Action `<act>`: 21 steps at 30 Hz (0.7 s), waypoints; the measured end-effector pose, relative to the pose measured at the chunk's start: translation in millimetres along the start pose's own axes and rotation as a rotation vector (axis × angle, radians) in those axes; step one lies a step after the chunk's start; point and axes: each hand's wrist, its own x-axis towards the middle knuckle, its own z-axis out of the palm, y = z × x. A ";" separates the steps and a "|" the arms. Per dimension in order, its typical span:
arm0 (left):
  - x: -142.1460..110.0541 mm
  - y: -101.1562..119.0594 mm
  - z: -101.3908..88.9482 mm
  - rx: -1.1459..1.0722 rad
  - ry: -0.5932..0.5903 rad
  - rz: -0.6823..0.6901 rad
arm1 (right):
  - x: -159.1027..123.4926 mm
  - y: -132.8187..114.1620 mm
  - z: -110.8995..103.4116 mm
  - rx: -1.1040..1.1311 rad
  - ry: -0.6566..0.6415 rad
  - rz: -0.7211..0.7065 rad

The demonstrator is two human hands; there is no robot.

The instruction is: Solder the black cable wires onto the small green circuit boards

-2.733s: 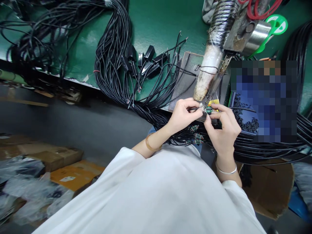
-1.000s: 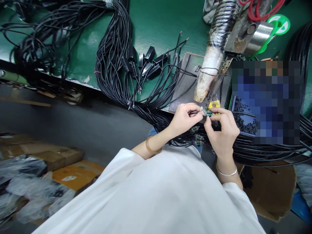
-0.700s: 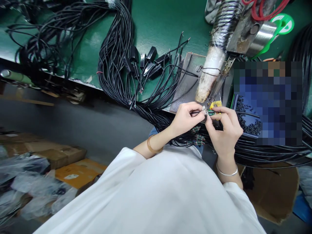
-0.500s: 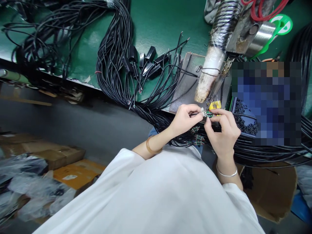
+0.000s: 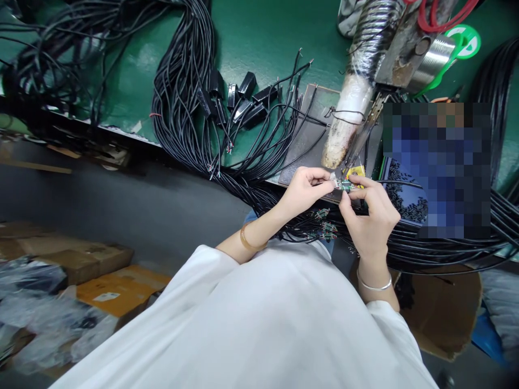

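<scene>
My left hand point(image 5: 307, 189) is closed in a pinch just left of a small green circuit board point(image 5: 346, 185), on the thin wires at the end of a black cable. Something whitish shows at its fingertips. From the right, my right hand point(image 5: 371, 213) pinches the board, with thumb and fingers at its edge. A black cable point(image 5: 405, 183) runs out to the right behind that hand. Just above the board is the tip of a soldering iron point(image 5: 348, 162), in a fixed holder. Below my hands hang several more wired circuit boards point(image 5: 328, 231).
A white-wrapped duct point(image 5: 343, 129) ends close above my hands. A solder spool point(image 5: 436, 56) sits behind it. Bundled black cables point(image 5: 182, 97) and black plastic housings point(image 5: 247, 85) lie on the green table point(image 5: 259, 32). A blue tray point(image 5: 405, 197) of small black parts is at right.
The view has shifted slightly, so the scene sits a little further left and up. Both hands stay at the circuit board, which is turned slightly and shows more of its face.
</scene>
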 end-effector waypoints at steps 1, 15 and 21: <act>1.1 -0.7 0.0 -0.003 -0.004 -0.002 | 0.6 -0.2 -0.3 0.002 -0.001 0.002; 3.3 5.8 -4.8 -0.005 -0.036 -0.070 | 0.7 -2.1 -2.3 -0.018 -0.031 -0.021; 1.1 5.4 -5.3 -0.005 -0.058 -0.081 | -2.5 0.9 -3.2 -0.030 -0.049 -0.050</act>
